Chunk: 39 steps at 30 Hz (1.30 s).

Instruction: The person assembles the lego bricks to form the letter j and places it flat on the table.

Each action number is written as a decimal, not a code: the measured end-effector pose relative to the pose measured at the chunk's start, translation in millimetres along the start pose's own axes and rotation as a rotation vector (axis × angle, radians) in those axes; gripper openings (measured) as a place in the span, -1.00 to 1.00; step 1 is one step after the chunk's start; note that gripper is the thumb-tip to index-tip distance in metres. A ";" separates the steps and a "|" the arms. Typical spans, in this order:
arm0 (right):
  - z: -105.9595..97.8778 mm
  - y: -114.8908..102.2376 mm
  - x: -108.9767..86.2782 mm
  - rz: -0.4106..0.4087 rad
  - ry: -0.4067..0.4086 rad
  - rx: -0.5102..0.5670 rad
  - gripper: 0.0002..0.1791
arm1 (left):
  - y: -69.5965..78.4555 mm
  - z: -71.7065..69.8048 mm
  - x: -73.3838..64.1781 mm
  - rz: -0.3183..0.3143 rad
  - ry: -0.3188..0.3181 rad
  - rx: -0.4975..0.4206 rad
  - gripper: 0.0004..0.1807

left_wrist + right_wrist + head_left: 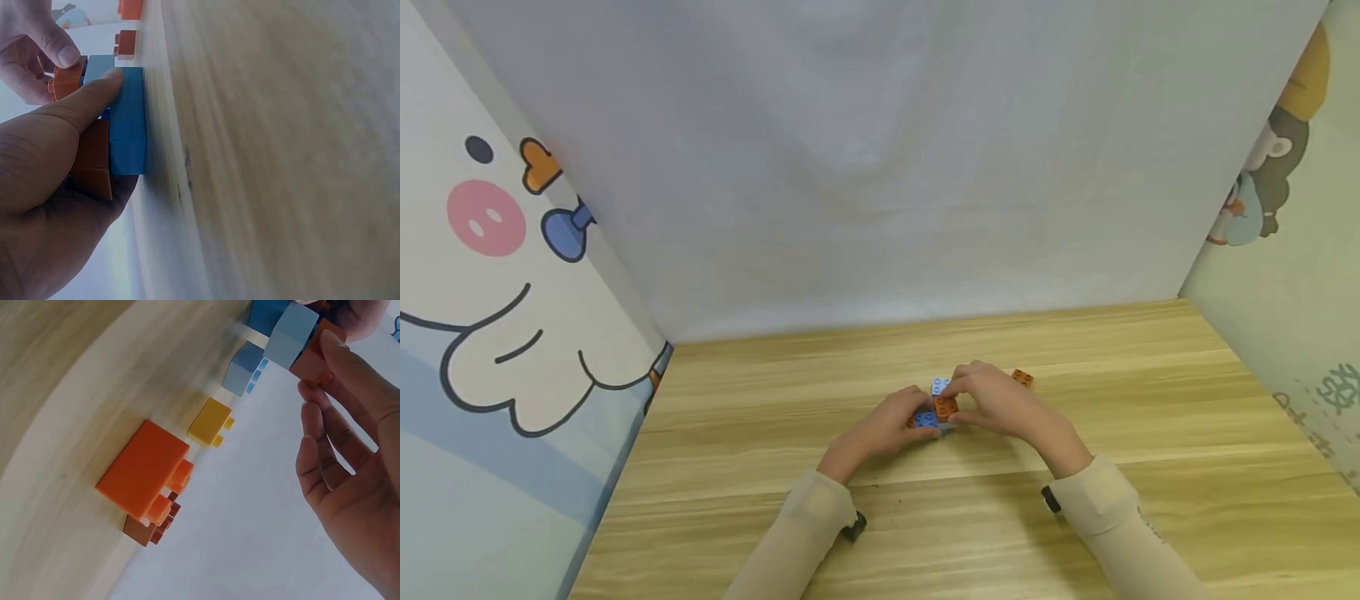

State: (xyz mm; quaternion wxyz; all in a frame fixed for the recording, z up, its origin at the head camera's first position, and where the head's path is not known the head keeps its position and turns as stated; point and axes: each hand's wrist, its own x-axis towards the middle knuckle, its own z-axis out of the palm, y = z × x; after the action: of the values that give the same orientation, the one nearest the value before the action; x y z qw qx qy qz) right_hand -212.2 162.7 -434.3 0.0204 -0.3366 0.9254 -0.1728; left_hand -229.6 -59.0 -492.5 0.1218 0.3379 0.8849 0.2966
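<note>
My left hand [887, 423] grips a small stack of bricks from the left, its thumb along the side. In the left wrist view a long blue brick [128, 134] forms its bottom, with a dark orange brick [92, 156] on top at the near end. A blue brick [926, 419] shows on top beside the left fingers. My right hand [996, 402] pinches an orange brick [946, 407] between thumb and fingers at the stack's right end. In the right wrist view this orange brick sits against a light blue brick [291, 335].
Beyond the stack stands a loose light blue brick [242, 369]. A yellow brick [210, 421], a bright orange brick [140, 469] and a darker orange brick [139, 530] stand on the wooden table [737, 383]. A pale curtain [880, 208] hangs behind the table, between printed side panels.
</note>
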 end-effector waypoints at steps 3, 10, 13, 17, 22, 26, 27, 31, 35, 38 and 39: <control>0.4 -0.8 0.8 0.008 0.000 -0.018 -0.67 | -0.9 0.9 1.0 0.001 0.002 -0.004 -0.61; 1.3 -2.8 2.5 0.039 -0.008 -0.061 -0.67 | -2.2 0.1 2.1 0.004 -0.001 -0.002 -0.61; 0.2 -4.0 3.3 0.046 -0.006 -0.060 -0.67 | -2.2 -1.7 1.8 0.012 0.004 0.001 -0.61; -1.3 -4.5 2.2 0.039 -0.001 -0.050 -0.67 | -0.6 -3.1 1.1 0.014 -0.005 -0.005 -0.62; -0.6 -0.6 -2.3 0.042 0.009 -0.016 -0.68 | 0.6 -1.6 0.9 0.005 -0.011 -0.010 -0.60; -2.4 6.5 -11.0 0.086 0.007 0.014 -0.66 | 0.9 -0.3 1.7 -0.008 -0.009 -0.004 -0.57; -3.8 9.0 -13.9 0.096 0.006 0.016 -0.65 | 0.7 -0.1 2.3 -0.010 -0.008 0.002 -0.56; -9.6 20.4 -26.9 0.135 -0.010 0.020 -0.64 | -1.0 0.7 4.0 -0.026 -0.011 0.021 -0.53; -13.6 30.4 -40.2 0.176 -0.046 0.020 -0.64 | -1.5 1.4 3.7 -0.041 -0.021 0.025 -0.51; -15.8 35.7 -49.2 0.198 -0.068 0.014 -0.64 | -0.5 1.6 2.3 -0.042 -0.024 0.019 -0.51; -16.1 37.1 -51.9 0.208 -0.073 0.011 -0.65 | -0.1 1.7 1.9 -0.041 -0.024 0.016 -0.51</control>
State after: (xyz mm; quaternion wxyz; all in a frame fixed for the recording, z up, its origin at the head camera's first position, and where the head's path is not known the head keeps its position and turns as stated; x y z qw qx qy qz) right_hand -197.5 226.8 -435.7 0.0738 -0.2448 0.9530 -0.1625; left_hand -230.4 -57.0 -493.9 0.1358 0.3240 0.8925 0.2831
